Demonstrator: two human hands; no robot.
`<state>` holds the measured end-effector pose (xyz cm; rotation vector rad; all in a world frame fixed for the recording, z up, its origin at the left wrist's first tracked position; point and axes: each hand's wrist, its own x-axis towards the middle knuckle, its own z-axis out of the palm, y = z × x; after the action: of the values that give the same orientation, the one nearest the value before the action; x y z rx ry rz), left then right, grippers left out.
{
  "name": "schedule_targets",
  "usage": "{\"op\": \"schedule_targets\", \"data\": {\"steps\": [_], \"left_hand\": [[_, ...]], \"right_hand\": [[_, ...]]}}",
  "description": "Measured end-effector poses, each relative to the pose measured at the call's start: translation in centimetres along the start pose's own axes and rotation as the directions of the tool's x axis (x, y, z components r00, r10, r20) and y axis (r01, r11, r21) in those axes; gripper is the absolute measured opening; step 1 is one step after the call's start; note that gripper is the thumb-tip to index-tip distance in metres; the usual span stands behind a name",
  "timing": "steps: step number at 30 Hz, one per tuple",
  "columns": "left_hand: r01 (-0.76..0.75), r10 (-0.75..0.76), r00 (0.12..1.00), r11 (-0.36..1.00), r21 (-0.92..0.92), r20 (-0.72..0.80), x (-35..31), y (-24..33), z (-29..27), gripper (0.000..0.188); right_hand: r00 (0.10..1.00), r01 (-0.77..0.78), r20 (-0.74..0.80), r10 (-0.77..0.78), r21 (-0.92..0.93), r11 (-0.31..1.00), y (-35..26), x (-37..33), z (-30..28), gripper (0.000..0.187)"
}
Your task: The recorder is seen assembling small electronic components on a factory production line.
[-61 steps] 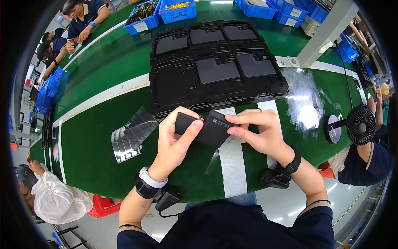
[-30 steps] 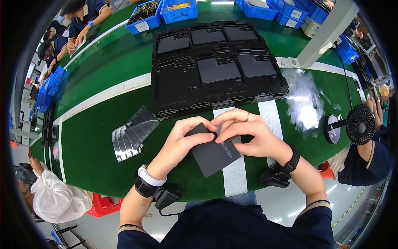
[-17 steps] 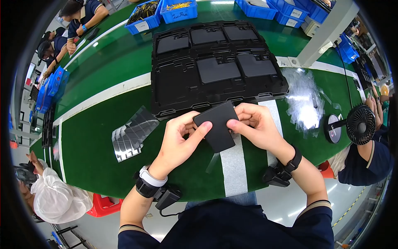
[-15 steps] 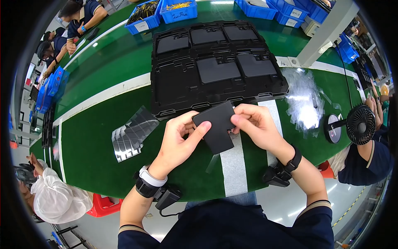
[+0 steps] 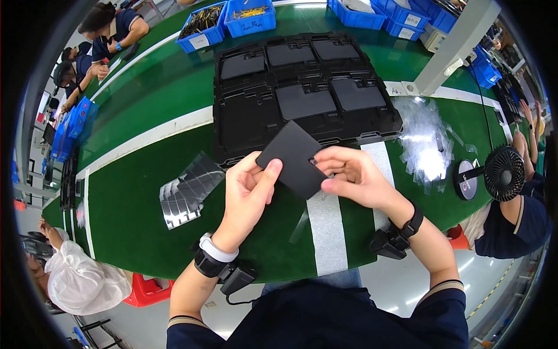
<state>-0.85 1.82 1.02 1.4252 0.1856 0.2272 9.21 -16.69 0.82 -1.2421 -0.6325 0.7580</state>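
A flat black panel (image 5: 294,160) with a notched edge is held tilted above the near side of the green table. My left hand (image 5: 247,183) pinches its left corner, thumb on top and fingers behind. At the panel's right edge, by the notch, my right hand (image 5: 351,177) has its thumb and fingers closed around the border. Just beyond lies a black moulded tray (image 5: 241,125), with several similar panels (image 5: 305,100) in its recesses; the near-left recess holds none.
Clear film strips (image 5: 189,189) lie left of my hands, and a pile of clear film pieces (image 5: 427,142) lies right of the tray. A small black fan (image 5: 504,173) and a grey post (image 5: 456,49) stand at right. Blue bins (image 5: 251,20) line the back. Other people sit nearby.
The panel has turned in my hands and tilted, its notch now toward my right hand. My right fingers have shifted along its edge; my left hand keeps its grip.
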Motion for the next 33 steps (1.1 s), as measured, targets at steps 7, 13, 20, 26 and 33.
{"op": "schedule_targets", "data": {"steps": [7, 13, 20, 26, 33], "left_hand": [[0.031, -0.031, 0.999, 0.999, -0.008, 0.017, 0.6, -0.3, -0.1, 0.021], [0.086, -0.107, 0.980, 0.988, 0.125, 0.171, 0.7, -1.5, -0.5, 0.025], [0.092, -0.179, 0.941, 0.952, 0.293, 0.288, 0.9, -1.3, -0.5, 0.019], [0.090, -0.176, 0.941, 0.953, 0.288, 0.287, 0.9, -1.4, -0.4, 0.018], [0.065, -0.137, 0.954, 0.963, 0.262, 0.267, 0.9, -2.0, -1.0, 0.018]], "right_hand": [[0.979, 0.135, -0.092, -0.179, -0.364, 0.922, 0.1, 0.6, -0.1, 0.015], [0.913, 0.189, -0.222, -0.341, -0.510, 0.839, -3.5, 5.4, 1.3, 0.022], [0.902, 0.085, -0.130, -0.412, -0.882, 0.464, -1.1, 9.5, 3.9, 0.020], [0.854, 0.153, 0.127, -0.504, -0.988, 0.012, 1.4, 8.8, 3.4, 0.023], [0.953, 0.150, 0.138, -0.268, -0.988, 0.024, -2.9, 4.5, 4.8, 0.024]]}}
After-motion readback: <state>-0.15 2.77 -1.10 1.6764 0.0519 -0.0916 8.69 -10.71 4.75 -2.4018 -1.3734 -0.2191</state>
